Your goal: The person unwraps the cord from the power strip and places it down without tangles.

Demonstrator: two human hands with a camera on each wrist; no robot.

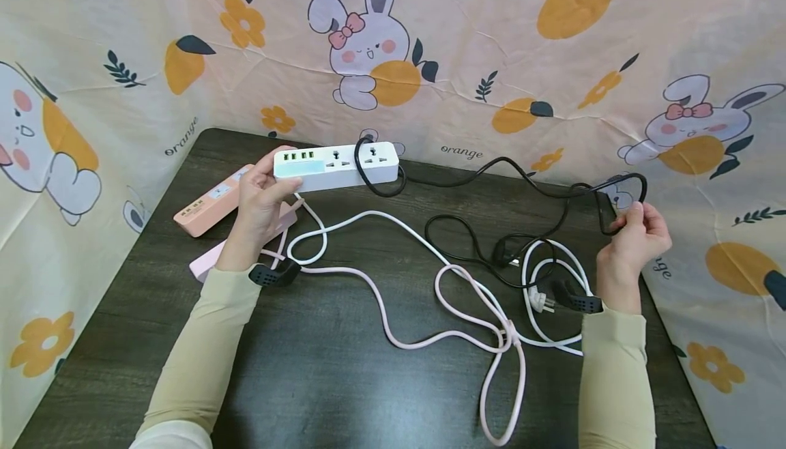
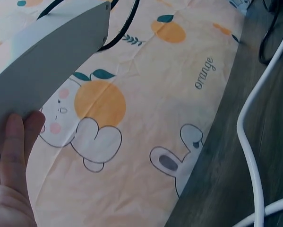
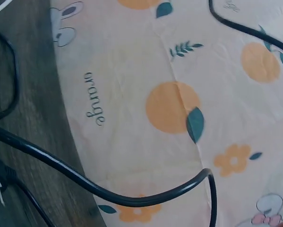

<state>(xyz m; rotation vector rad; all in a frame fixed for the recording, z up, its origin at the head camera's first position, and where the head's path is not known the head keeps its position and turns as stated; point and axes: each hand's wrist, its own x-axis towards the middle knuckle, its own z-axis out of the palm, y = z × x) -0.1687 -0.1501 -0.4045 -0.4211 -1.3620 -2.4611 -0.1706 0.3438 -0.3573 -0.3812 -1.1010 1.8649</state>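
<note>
My left hand (image 1: 258, 196) grips the left end of a white power strip (image 1: 328, 179), held up above the back of the table with its sockets facing me. In the left wrist view, fingers (image 2: 13, 142) lie against the strip's grey underside (image 2: 47, 71). A black cord (image 1: 454, 183) loops around the strip's right end and runs across to the right. There my right hand (image 1: 632, 244) pinches a bend of this cord between thumb and fingers. The right wrist view shows the cord (image 3: 127, 201) hanging in a curve; that hand is almost out of view there.
Beside my left hand lie a peach power strip (image 1: 209, 207) and a pink power strip (image 1: 205, 261). White cord (image 1: 405, 227) and pink cord (image 1: 368, 285) cross the dark table (image 1: 344, 381). A black plug (image 1: 503, 254) and a white plug (image 1: 540, 300) lie at right. Printed cloth hangs behind.
</note>
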